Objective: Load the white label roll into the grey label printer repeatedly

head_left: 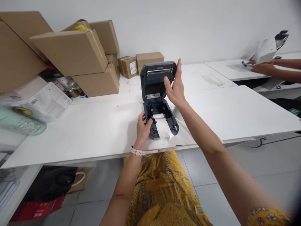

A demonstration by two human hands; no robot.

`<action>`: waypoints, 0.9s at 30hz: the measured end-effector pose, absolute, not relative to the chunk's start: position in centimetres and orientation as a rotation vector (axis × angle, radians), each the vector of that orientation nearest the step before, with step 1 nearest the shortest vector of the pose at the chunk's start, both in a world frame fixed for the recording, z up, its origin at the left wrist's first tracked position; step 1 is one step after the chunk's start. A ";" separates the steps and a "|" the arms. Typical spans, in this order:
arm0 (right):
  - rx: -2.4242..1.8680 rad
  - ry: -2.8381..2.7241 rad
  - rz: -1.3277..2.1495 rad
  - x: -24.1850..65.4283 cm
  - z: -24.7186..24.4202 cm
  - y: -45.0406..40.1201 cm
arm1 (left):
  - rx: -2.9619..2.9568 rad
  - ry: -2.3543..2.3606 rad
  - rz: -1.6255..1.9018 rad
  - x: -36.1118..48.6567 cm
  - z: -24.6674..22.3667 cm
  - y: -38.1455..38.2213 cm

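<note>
A dark blue-grey label printer (174,121) sits near the front edge of the white table, its lid (144,80) raised. Inside the base is a small paper roll (158,116), with a white paper strip (163,128) running out over the front to a ragged end. My left hand (143,128) grips the base's left side, thumb over the rim. At the lid's right edge is my right hand (175,89), thumb in front and fingers fairly straight along the side, holding the lid up.
Cardboard boxes (70,53) are stacked at the left, beside a white box (49,102) and a mint-green tumbler (21,122). Smaller cartons (150,59) stand against the wall. At the far right, another person's hands (263,68) hold a white package (265,50).
</note>
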State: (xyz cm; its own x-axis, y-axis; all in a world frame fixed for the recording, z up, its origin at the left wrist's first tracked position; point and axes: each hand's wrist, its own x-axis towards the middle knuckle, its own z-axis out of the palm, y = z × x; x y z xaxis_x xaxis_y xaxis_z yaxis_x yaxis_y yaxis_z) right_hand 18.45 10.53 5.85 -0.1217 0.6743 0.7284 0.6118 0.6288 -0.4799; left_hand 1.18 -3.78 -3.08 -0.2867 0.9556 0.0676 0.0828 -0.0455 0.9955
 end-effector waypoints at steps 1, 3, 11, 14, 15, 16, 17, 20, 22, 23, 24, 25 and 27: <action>-1.063 -1.829 0.040 18.3 6.1 11.4 | 1.154 1.463 1.423 1.1 -3.0 -3.5; -1.113 -1.890 -0.039 18.2 6.7 12.9 | 1.144 1.480 1.407 1.0 -2.8 -3.1; -1.157 -2.046 -0.059 18.4 8.2 12.2 | 1.240 1.603 1.256 0.7 -2.1 -0.8; -1.152 -1.992 -0.103 18.5 7.1 8.6 | 1.277 1.639 1.225 0.8 -1.9 -0.3; -1.155 -2.015 -0.098 18.6 6.6 7.6 | 1.282 1.643 1.225 0.9 -1.9 -0.2; -1.156 -2.084 -0.076 18.7 6.2 6.8 | 1.285 1.645 1.228 0.9 -1.9 -0.2; -1.147 -2.192 -0.034 18.8 5.8 6.2 | 1.284 1.650 1.234 0.9 -1.8 -0.3; -1.063 -2.591 0.128 19.0 5.0 5.8 | 1.270 1.676 1.227 1.0 -1.6 -0.4; -1.031 -2.794 0.150 18.8 4.8 6.1 | 1.267 1.689 1.211 0.9 -1.4 -0.5; -1.036 -2.875 0.124 18.5 4.7 6.3 | 1.273 1.689 1.204 0.9 -1.3 -0.5; -1.047 -2.953 0.088 18.2 4.7 6.4 | 1.283 1.689 1.192 0.7 -1.1 -0.5; -1.061 -3.027 0.053 17.8 4.7 6.5 | 1.298 1.691 1.176 0.6 -1.0 -0.5; -1.087 -3.159 0.009 16.9 4.6 6.5 | 1.340 1.707 1.129 0.4 -0.8 -0.4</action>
State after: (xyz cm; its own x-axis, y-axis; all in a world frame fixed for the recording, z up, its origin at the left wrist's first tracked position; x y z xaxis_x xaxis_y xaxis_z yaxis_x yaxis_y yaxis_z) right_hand 16.94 6.52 4.62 -0.7708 0.6085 -0.1888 0.6096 0.7905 0.0591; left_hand 0.38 -0.44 -0.80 -0.2371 0.9715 -0.0002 0.3804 0.0930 0.9201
